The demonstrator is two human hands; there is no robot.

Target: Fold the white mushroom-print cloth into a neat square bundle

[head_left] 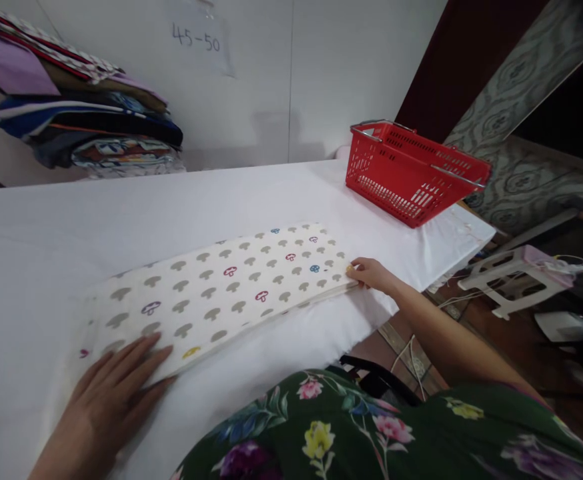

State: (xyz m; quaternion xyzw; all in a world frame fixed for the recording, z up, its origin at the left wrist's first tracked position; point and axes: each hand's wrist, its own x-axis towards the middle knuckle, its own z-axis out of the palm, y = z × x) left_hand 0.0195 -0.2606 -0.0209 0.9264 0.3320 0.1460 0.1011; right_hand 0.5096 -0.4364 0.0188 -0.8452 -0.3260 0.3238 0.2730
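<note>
A folded white cloth (246,283) printed with grey, red, blue and yellow mushrooms lies in a long strip on the white-covered table (291,193). Across its near left end rests my left hand (116,387), palm down with the fingers stretched out. At the right end, my right hand (369,273) pinches the cloth's near corner between thumb and fingers. The cloth is in several layers along the near edge; its far left end is pale against the table cover.
A red plastic basket (411,173) with metal handles stands at the table's back right. Folded garments (96,127) are stacked at the back left, by a wall with a "45-50" paper (196,40). A white stool (521,277) and loose cables are on the floor at right.
</note>
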